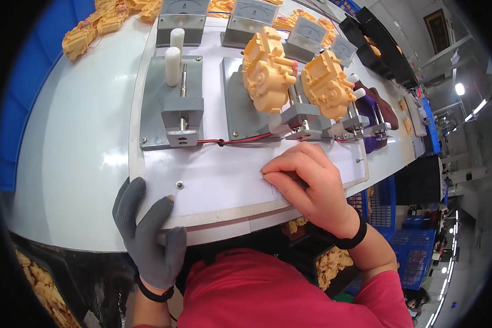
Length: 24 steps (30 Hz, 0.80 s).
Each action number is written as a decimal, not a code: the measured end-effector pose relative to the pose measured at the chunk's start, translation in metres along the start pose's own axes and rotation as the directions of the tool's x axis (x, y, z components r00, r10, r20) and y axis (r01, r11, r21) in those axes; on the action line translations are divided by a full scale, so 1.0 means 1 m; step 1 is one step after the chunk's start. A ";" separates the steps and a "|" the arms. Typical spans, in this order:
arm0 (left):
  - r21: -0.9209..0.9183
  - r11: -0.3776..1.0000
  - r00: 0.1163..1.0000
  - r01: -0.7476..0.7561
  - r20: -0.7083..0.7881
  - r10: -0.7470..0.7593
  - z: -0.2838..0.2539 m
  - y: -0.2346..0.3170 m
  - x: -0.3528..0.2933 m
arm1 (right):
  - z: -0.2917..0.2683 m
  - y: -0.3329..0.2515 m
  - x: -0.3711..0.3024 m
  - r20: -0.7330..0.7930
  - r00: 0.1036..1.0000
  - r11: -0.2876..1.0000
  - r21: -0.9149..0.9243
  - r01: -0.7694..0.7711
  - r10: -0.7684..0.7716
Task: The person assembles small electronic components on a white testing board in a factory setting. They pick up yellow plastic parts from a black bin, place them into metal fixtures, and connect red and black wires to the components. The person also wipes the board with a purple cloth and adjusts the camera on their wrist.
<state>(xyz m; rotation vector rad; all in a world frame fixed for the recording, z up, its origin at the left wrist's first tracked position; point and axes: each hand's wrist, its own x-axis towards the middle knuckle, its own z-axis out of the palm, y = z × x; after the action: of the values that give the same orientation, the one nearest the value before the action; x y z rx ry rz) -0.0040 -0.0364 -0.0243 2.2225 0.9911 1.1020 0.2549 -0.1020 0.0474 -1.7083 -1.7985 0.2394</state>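
Observation:
My left hand [154, 240], in a grey glove with one fingertip bare, rests at the near left corner of a white-covered board [218, 183], fingers apart. Bare and wearing a black wristband, my right hand [314, 186] lies on the board's near part. Its thumb and index finger are pinched together; whatever may be between them is too small to make out. Beyond it, two yellow plastic gear housings [269, 74] sit upright on grey metal test fixtures [234, 123]. The left fixture [172, 104] carries white posts and a metal pin, with no housing on it.
Several analog meters [183, 15] line the back of the board. Red and black wires [240, 140] run between fixtures. A screw [180, 185] stands up near my left hand. More yellow housings [95, 27] lie at the far left, beside a blue bin [30, 93].

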 end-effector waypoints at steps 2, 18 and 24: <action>-0.001 1.000 1.000 0.001 -0.003 -0.001 -0.001 0.000 0.000 | 0.001 0.000 0.000 -0.011 1.000 1.000 -0.009 0.017 -0.017; 0.019 1.000 0.998 -0.007 -0.057 0.008 0.009 -0.005 -0.005 | 0.007 0.013 0.000 -0.129 0.978 0.987 -0.037 0.158 -0.161; 0.060 0.998 0.995 0.037 -0.090 -0.032 0.014 -0.001 -0.004 | 0.009 0.012 -0.007 -0.220 0.953 0.978 -0.069 0.197 -0.208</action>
<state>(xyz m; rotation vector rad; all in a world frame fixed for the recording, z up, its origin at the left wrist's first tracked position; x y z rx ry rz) 0.0052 -0.0401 -0.0350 2.2121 1.1103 1.1793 0.2591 -0.1040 0.0315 -1.5003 -1.8021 -0.0824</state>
